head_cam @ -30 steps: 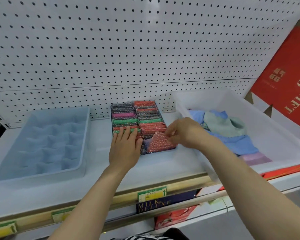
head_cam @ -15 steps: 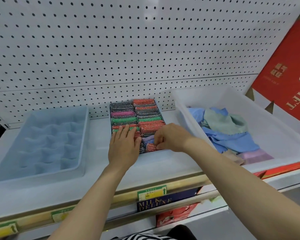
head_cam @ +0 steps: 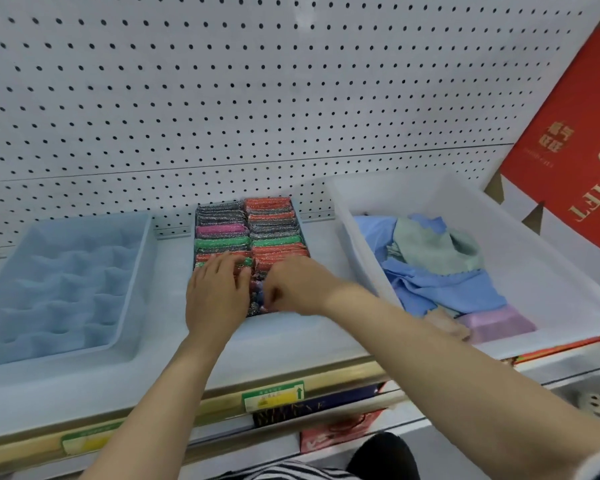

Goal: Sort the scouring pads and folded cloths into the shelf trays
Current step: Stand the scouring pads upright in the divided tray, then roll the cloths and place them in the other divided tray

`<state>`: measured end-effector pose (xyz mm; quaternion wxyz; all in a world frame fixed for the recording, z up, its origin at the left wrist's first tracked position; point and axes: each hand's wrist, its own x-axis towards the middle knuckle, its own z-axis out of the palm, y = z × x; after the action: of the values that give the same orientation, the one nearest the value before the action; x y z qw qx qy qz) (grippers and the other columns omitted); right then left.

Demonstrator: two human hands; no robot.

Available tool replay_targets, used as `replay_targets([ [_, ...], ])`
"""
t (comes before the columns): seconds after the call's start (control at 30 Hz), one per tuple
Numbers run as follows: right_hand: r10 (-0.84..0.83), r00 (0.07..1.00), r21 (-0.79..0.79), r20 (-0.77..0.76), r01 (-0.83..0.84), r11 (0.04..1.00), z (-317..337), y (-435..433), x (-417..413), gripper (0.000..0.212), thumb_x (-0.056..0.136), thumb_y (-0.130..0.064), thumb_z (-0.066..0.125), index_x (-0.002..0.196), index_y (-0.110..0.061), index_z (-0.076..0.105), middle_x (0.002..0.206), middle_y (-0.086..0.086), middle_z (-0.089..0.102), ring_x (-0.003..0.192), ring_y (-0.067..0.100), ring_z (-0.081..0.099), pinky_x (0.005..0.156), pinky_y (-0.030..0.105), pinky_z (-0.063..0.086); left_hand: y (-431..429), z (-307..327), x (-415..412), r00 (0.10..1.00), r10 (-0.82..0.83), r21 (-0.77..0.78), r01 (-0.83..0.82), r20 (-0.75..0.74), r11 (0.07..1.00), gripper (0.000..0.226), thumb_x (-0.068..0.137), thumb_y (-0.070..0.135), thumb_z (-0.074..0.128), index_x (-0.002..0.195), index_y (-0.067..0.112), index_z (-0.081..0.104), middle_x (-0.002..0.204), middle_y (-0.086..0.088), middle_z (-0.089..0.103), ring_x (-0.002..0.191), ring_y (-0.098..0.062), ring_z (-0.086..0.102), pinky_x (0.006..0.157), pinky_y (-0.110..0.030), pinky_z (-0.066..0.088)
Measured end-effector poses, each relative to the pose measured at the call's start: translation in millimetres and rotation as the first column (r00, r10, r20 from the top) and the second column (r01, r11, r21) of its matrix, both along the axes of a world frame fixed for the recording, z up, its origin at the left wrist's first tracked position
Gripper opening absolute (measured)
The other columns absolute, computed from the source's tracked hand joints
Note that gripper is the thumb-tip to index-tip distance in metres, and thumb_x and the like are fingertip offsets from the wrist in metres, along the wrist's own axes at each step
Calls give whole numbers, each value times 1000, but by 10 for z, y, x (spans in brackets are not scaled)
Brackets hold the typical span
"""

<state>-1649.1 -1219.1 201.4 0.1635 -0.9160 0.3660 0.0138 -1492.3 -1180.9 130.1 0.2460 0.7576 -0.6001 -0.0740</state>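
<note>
Two rows of glittery scouring pads [head_cam: 253,230] in red, green, pink and grey stand on edge in a small tray on the white shelf [head_cam: 291,341]. My left hand [head_cam: 219,292] lies flat with straight fingers on the front pads of the left row. My right hand [head_cam: 298,285] has its fingers curled down into the front of the right row, hiding the pad under it. Loose cloths [head_cam: 437,265] in blue, green and lilac lie in the white bin [head_cam: 551,282] on the right.
A light blue tray with divided cells [head_cam: 59,285] sits at the left of the shelf. A pegboard wall [head_cam: 257,98] rises behind. A red gift box [head_cam: 575,150] leans at the right. Price labels [head_cam: 274,396] line the shelf's front rail.
My right hand has pushed the red pad down into the front of the right row and slid left with it. My left hand has stayed pressed on the left row.
</note>
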Motion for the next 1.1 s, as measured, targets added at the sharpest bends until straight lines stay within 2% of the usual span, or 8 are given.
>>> replay_targets([
  [0.17, -6, 993, 223, 118, -21, 975, 327, -227, -325, 16, 87, -29, 73, 100, -20, 78, 97, -8, 75, 86, 9, 67, 76, 22, 51, -69, 124, -134, 994, 108, -52, -108, -11, 993, 27, 100, 29, 46, 108, 16, 68, 107, -5, 70, 98, -26, 59, 85, -41, 47],
  [0.3, -277, 917, 153, 289, 241, 958, 693, -775, -1221, 21, 85, -28, 75, 105, -19, 76, 103, -6, 73, 92, 6, 65, 87, 19, 51, -249, 397, -734, 991, 118, -82, -122, -61, 989, 35, 100, 33, 46, 112, 5, 64, 111, -13, 65, 108, -33, 54, 100, -49, 43],
  [0.43, -334, 912, 61, -237, 357, 932, 389, -1324, -2231, 39, 84, -25, 76, 120, -17, 67, 117, 2, 65, 107, 21, 61, 90, 28, 48, -520, 681, -1516, 933, -51, -58, 32, -356, 998, 40, 103, 38, 45, 132, 13, 54, 135, -4, 54, 125, -23, 49, 99, -34, 39],
  [0.53, -269, 846, 137, -461, 367, 920, 67, -1427, -2671, 42, 78, -29, 79, 118, -22, 65, 103, 0, 64, 89, 25, 64, 82, 41, 58, -630, 835, -1983, 889, -59, -30, 51, -454, 998, 41, 103, 39, 44, 137, 17, 51, 134, 4, 53, 116, -14, 51, 92, -27, 36],
  [0.7, -299, 954, 186, -7, 294, 937, 5, -1524, -2933, 11, 80, -30, 79, 78, -25, 69, 75, -6, 65, 67, 15, 62, 61, 28, 55, -730, 859, -2324, 824, -3, -20, -10, -566, 1000, 36, 101, 38, 49, 131, 19, 57, 130, 5, 59, 117, -12, 54, 96, -29, 41],
  [0.87, -384, 735, 483, 558, 88, 871, 410, -1471, -3028, 7, 89, -17, 72, 91, -13, 78, 77, -6, 73, 65, 2, 59, 62, 20, 47, -858, 1000, -2492, 652, 91, 18, -118, -753, 993, 28, 98, 46, 53, 110, 24, 65, 111, 5, 70, 107, -15, 64, 99, -38, 49],
  [1.0, -298, 711, 445, 637, -24, 895, 569, -1445, -3058, 17, 85, -13, 76, 101, -8, 78, 102, -1, 77, 94, 5, 70, 84, 20, 53, -972, 1147, -2623, 409, 222, 224, -44, -885, 974, 49, 89, 59, 61, 97, 12, 68, 95, -8, 76, 91, -21, 72, 86, -36, 58],
  [1.1, -136, 846, 410, 516, -104, 906, 535, -1383, -3066, 13, 82, -17, 80, 94, -19, 80, 101, -5, 77, 101, 12, 70, 97, 34, 53, -1029, 1164, -2681, 330, 105, 111, -2, -938, 994, 18, 93, 27, 68, 97, 10, 69, 94, -9, 74, 80, -18, 71, 72, -27, 58],
])
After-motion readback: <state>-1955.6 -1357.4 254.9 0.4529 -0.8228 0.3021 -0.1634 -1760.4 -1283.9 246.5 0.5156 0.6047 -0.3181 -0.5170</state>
